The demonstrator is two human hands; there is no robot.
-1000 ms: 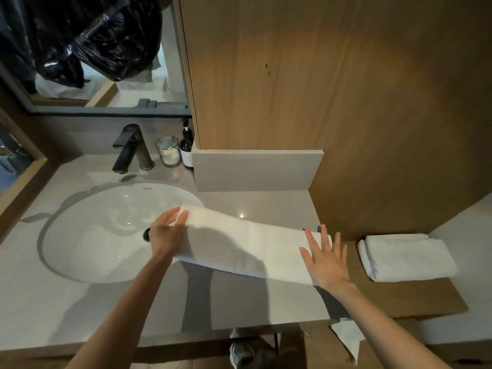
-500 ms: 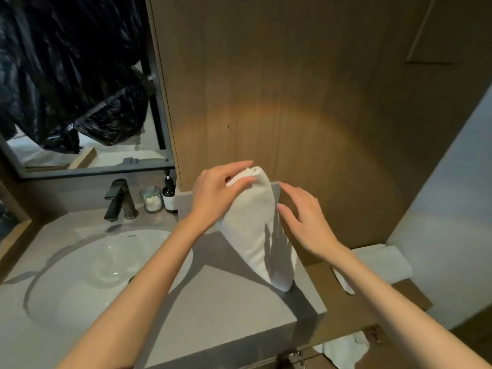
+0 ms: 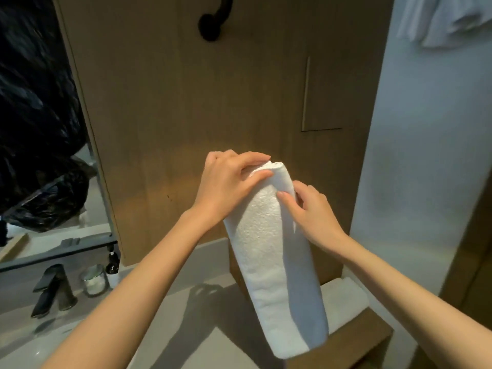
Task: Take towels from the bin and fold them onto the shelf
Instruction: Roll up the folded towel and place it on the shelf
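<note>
Holding the white towel [image 3: 277, 262] in the air, both grips are busy with its upper part. The left grip [image 3: 229, 185] pinches the top end, with the thumb in front and the fingers curled over the folded edge. The right grip [image 3: 314, 217] takes the right edge a little lower; its thumb lies on the front and its fingers are curled behind the cloth.

The towel is folded into a long narrow band. It hangs tilted, with the lower end more to the right, in front of the wooden wall [image 3: 186, 102] and above the place where the desk [image 3: 173, 315] meets the lower wooden shelf [image 3: 372, 334]. It does not touch the desk.

On the shelf, partly hidden behind the hanging band, lies a second folded towel [image 3: 346, 302].

At the left, a dark faucet [image 3: 53, 291] stands on the desk, and near it a glass jar [image 3: 93, 282] and a dark bottle [image 3: 113, 265]. Above them is a mirror [image 3: 40, 129]. A black hook [image 3: 213, 25] is on the wall at the top, and a pale cloth [image 3: 452, 17] hangs in the upper right corner.
</note>
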